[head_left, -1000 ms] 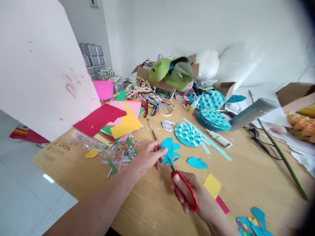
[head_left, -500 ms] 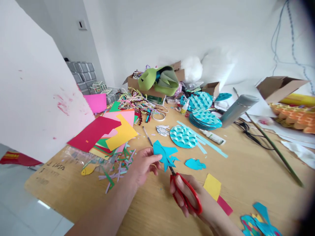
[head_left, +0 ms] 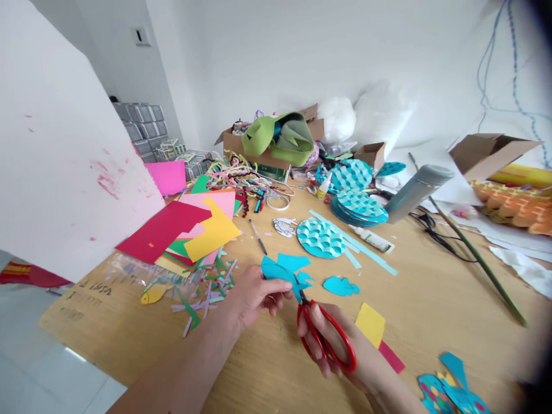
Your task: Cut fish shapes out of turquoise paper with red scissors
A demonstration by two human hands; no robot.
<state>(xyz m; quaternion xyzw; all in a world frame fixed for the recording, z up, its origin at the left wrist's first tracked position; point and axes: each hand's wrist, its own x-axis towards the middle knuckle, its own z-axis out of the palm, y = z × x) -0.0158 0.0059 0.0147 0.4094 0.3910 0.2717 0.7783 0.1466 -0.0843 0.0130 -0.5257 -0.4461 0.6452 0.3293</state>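
Between the thumb and fingers of my left hand [head_left: 259,293] is a piece of blue paper [head_left: 276,272], partly cut, with a curved line drawn on it. My right hand [head_left: 323,336] grips red-handled scissors [head_left: 334,339], its fingers through the loops. The dark blades meet the paper's near right part, and their tips are hidden by it. Just right of the paper lies a blue paper fish cutout [head_left: 340,286]. Beyond it rests a round blue disc with a woven wavy pattern [head_left: 321,237], beside a small drawn fish [head_left: 284,226].
Coloured paper sheets [head_left: 164,230] and thin paper scraps [head_left: 209,302] lie to the left. A glue bottle [head_left: 373,238], a grey tumbler [head_left: 418,192] and a long stick [head_left: 478,261] are on the right. At the back stands a cardboard box [head_left: 235,144] holding green felt.
The blue paper has tilted and turned in my left hand, and its far flap now hangs apart from the held part. The scissors have shifted slightly, still at the paper.
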